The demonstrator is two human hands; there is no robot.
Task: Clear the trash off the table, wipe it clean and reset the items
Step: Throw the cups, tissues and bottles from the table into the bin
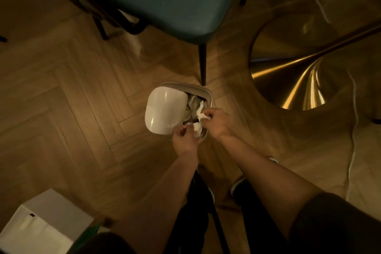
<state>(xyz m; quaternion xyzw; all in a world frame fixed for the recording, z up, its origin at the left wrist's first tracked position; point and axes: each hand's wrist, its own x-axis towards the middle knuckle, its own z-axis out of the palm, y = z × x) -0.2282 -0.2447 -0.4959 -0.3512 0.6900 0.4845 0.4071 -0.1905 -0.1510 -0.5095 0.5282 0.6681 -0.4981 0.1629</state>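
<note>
Pinching crumpled tissues [198, 128] in curled fingers [206, 112] of left hand [183, 140] and right hand [216, 123], directly above open trash bin [206, 91], lid [165, 109] flipped up, so scraps drop inside.

Lid [165, 110] hides the bin's [209, 94] left half. Chair [175, 2] cut off at top; box [47, 222] at lower left.
</note>
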